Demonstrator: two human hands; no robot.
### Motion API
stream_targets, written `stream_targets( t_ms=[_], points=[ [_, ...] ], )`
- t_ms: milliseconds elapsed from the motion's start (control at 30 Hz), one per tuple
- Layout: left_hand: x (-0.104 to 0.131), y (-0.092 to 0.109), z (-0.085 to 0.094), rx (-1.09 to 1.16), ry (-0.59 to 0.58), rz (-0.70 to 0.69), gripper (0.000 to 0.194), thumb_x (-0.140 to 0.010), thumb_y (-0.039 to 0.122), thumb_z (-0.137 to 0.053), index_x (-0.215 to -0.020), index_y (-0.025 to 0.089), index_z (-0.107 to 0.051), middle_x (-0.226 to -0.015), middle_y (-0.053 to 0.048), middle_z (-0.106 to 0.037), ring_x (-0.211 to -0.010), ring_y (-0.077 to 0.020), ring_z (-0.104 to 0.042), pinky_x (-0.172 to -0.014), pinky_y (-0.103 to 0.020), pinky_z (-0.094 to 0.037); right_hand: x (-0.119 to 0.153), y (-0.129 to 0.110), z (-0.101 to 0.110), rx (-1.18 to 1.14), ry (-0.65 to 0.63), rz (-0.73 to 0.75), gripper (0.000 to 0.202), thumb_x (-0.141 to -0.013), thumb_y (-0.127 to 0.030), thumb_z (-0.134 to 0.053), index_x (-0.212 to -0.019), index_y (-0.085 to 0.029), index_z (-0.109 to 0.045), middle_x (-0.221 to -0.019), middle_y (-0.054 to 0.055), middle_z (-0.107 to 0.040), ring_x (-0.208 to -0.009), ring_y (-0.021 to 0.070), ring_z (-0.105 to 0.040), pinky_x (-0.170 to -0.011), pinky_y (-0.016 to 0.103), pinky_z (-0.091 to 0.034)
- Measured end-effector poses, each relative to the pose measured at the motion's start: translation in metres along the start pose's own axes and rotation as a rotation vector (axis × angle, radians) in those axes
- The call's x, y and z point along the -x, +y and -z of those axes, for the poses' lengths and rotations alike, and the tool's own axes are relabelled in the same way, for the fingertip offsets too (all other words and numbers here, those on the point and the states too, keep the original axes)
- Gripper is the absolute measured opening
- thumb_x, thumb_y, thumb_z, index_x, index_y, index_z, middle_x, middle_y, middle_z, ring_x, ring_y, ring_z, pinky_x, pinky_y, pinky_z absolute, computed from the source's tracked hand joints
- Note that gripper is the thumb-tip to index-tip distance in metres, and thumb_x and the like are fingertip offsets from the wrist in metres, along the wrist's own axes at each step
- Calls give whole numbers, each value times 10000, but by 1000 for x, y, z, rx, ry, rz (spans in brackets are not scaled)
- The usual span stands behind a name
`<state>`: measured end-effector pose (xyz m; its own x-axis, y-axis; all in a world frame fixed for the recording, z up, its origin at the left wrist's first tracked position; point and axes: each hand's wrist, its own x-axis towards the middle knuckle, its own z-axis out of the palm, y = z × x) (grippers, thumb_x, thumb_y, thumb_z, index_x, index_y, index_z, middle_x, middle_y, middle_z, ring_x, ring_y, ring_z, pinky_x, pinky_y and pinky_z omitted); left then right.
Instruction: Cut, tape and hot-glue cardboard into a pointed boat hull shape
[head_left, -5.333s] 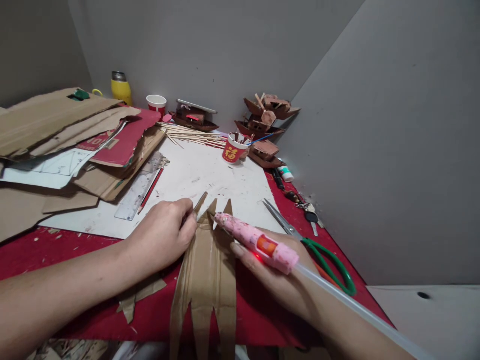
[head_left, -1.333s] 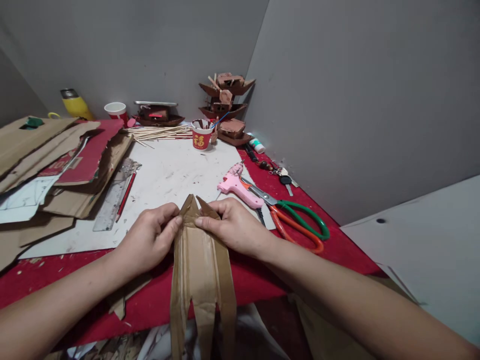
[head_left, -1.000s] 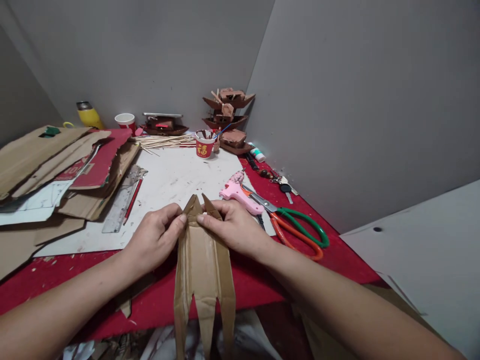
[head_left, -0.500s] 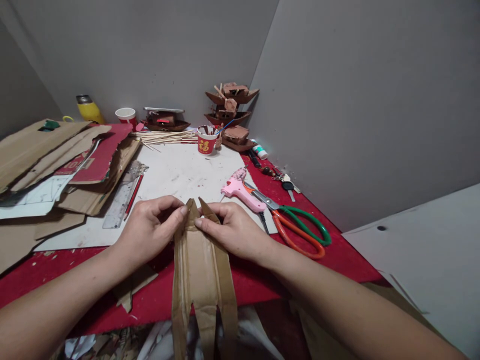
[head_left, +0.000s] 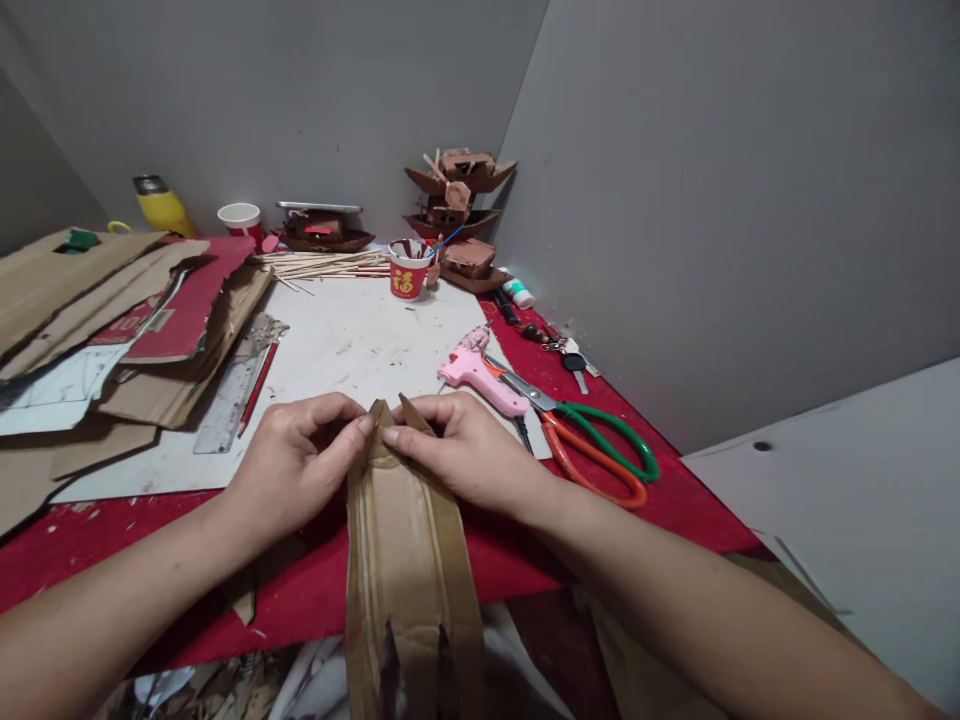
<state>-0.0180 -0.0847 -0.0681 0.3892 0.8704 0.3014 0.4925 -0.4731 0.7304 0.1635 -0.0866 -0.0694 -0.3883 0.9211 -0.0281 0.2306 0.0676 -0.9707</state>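
Observation:
A long cut piece of brown cardboard with fold lines runs from my fingers down past the table's front edge. Its far end has pointed flaps, and slits split its near end into strips. My left hand pinches the left side of the far end between thumb and fingers. My right hand grips the right side there, its thumb pressed on the middle flap and the fingers behind, hidden. Beyond my right hand lie a pink glue gun and scissors with one green and one orange handle.
Stacked cardboard sheets fill the left, beside a clear ruler and a red pencil. At the back are thin sticks, a red paper cup, brown model boats and a yellow bottle. Keys lie right.
The view has shifted slightly. The cardboard's near end sits a little lower and further right, and my right thumb has moved slightly on the middle flap. Both hands keep hold.

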Motion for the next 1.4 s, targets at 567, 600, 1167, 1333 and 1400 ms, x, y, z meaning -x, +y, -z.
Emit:
stream_targets(
  t_ms=[567,600,1167,1333,1400],
  points=[
    [5,2,-2,-102,20,-57,180,-873,222,-528,-742,157,-633,-629,20,-618,-570,-106,-542,-563,-215,-402,3,-1,0,104,16,69,255,-815,-248,-511,-577,-157,-509,-581,-43,-368,-571,97,-353,-525,220,-289],
    [4,1,-3,-107,15,-55,183,-873,225,-524,-742,159,-633,-634,17,-622,-577,-110,-548,-568,-218,-406,3,-1,0,104,14,64,259,-815,-254,-516,-574,-159,-506,-578,-45,-365,-568,97,-350,-524,220,-288],
    [-2,5,-1,130,8,86,252,-879,307,-529,-702,153,-622,-589,42,-515,-541,-89,-453,-495,-200,-369,1,-1,2,76,55,-1,220,-808,-269,-549,-647,-134,-613,-584,-31,-476,-566,105,-426,-538,222,-337],
    [-4,3,7,87,166,124,268,-880,313,-542,-662,163,-580,-552,39,-544,-499,-89,-510,-500,-210,-398,1,1,2,145,32,17,252,-812,-274,-545,-605,-136,-584,-575,-38,-429,-567,99,-394,-537,223,-308],
    [-7,-3,14,110,276,155,229,-873,304,-557,-686,171,-567,-575,32,-586,-494,-93,-543,-505,-213,-422,1,2,2,159,43,13,258,-810,-273,-543,-590,-140,-559,-575,-41,-409,-567,96,-381,-533,223,-297]
  ],
)
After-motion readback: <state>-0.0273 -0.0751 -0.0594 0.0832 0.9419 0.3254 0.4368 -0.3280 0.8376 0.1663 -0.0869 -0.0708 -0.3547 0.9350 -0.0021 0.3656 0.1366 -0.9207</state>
